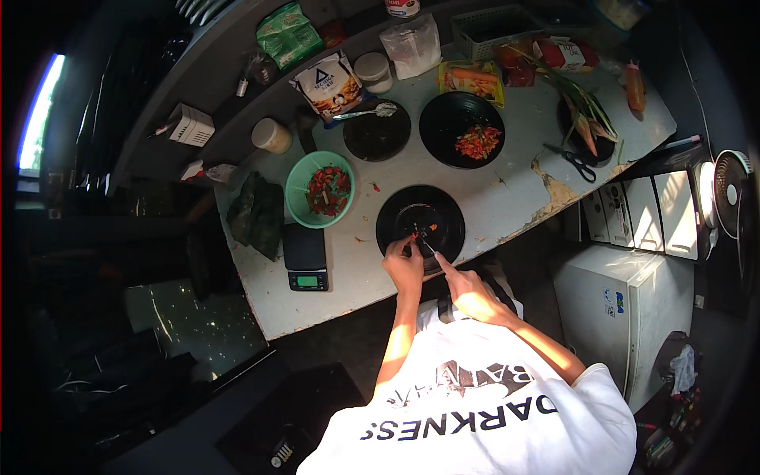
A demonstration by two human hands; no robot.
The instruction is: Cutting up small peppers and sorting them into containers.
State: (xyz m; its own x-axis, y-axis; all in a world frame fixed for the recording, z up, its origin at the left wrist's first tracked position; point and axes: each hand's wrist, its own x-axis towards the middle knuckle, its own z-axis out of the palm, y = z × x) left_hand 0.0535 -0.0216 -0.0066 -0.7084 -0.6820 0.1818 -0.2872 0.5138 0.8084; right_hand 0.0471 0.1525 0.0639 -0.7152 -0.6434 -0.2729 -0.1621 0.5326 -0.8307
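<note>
A black plate [436, 205] lies before me near the table's front edge, with a few small chopped bits on it. At its near side, my left hand [405, 264] pinches a small red piece [414, 236], apparently chili, between its fingertips. A thin knife [428, 243] is in my right hand [472, 292], index finger stretched along it and tip beside the red piece. Farther back, another black plate [436, 122] bears a heap of chopped red and green pieces [477, 142]. Cut red chilies [328, 189] fill part of a mint-green plastic basket [295, 199] to the left.
A digital scale [306, 255] sits left, beside dark crumpled cloth or plastic [256, 214]. A spoon [368, 113] rests over a dark round dish [377, 139]. Black-handled scissors [577, 165] lie right, near spring onions [585, 113]. Carrots [472, 74] and a flour bag [329, 86] stand behind.
</note>
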